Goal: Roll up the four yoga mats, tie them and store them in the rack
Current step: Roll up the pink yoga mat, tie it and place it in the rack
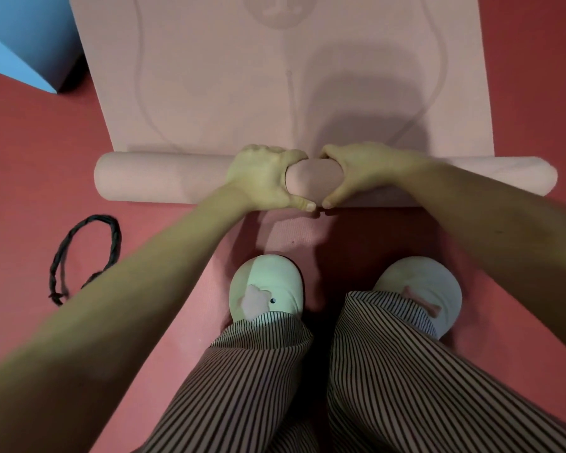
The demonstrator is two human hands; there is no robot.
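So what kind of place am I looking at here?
Probably a yoga or exercise room: a half-rolled pink yoga mat, a red floor covering beneath it, and a blue block at upper left.

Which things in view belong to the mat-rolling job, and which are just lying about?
In the job:
- pink mat, partly rolled
- left hand and right hand, both gripping the roll
- black cord on the floor, probably for tying

Not part of it:
- blue block, left of the mat
- slippers, on the person's feet
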